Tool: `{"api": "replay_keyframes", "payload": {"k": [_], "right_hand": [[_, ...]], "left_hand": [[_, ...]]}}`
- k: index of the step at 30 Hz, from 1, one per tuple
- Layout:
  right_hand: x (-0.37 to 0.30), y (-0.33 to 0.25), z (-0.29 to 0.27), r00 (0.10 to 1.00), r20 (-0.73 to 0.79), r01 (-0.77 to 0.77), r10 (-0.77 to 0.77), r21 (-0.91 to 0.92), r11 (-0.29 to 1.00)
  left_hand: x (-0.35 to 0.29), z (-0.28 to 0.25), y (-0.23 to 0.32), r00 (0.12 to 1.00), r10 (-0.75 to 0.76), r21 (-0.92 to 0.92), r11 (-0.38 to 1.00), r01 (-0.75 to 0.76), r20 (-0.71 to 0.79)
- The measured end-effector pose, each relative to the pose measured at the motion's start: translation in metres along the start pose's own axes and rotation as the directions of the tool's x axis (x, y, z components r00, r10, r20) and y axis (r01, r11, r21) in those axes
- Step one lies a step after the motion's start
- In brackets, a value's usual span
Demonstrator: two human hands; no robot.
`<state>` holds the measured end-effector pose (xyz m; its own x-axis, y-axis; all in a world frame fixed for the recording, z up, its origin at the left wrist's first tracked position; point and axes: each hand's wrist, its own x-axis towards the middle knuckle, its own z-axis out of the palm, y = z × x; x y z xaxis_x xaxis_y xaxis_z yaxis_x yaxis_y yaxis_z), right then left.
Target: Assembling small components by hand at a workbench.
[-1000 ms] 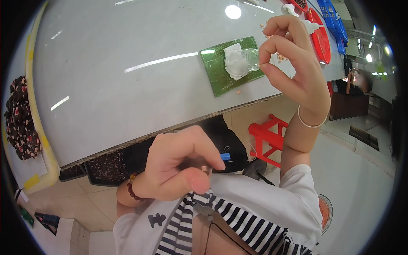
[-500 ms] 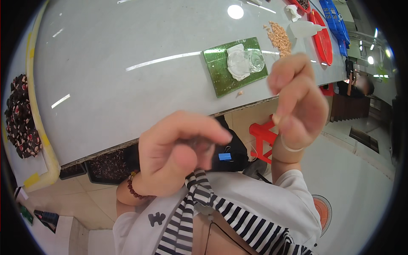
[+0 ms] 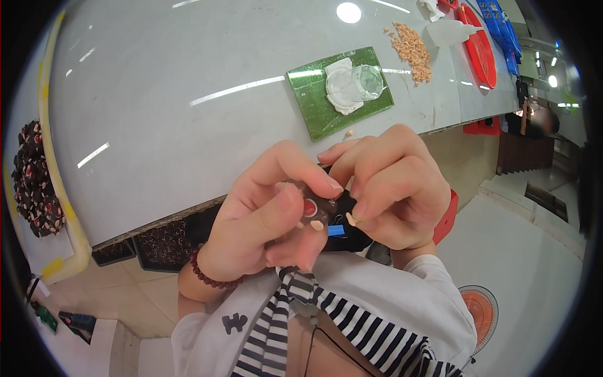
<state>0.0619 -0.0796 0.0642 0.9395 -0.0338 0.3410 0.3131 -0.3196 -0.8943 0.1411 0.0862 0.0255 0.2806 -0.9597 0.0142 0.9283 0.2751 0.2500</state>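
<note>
My left hand (image 3: 252,217) is closed around a small dark brown piece (image 3: 324,206), which bears a red spot ringed in white. One pale tan bit (image 3: 316,225) sits on its lower part. Close beside it on the right, my right hand (image 3: 396,188) pinches another small tan bit (image 3: 352,219) between thumb and finger. Both hands are in front of the table's near edge. Beyond them lies a green glossy slab (image 3: 306,108) with a clear plastic cup (image 3: 369,83) tipped on its side, over a white pad (image 3: 341,88).
A heap of tan bits (image 3: 411,53) lies at the back right, by a white squeeze bottle (image 3: 447,32) and a red tray (image 3: 478,50). At far left, many dark brown pieces (image 3: 34,179) fill a yellow-edged tray (image 3: 63,207). Another person (image 3: 537,119) is far right.
My right hand has come down and left with its tan bit, right up to my left hand. The left hand has turned, bringing the brown piece into view.
</note>
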Motion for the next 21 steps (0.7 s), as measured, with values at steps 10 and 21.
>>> {"api": "replay_keyframes", "payload": {"k": [10, 21], "right_hand": [[-0.0004, -0.0001, 0.0024, 0.999, -0.039, 0.031, -0.032, -0.035, 0.999], [-0.0046, 0.0017, 0.0070, 0.992, -0.129, 0.011, -0.007, 0.033, 0.999]], "left_hand": [[0.0010, -0.0015, -0.0021, 1.000, -0.001, -0.002, 1.000, 0.001, 0.013], [0.0042, -0.0001, -0.0076, 0.998, -0.004, 0.015, 1.000, 0.003, 0.057]]}}
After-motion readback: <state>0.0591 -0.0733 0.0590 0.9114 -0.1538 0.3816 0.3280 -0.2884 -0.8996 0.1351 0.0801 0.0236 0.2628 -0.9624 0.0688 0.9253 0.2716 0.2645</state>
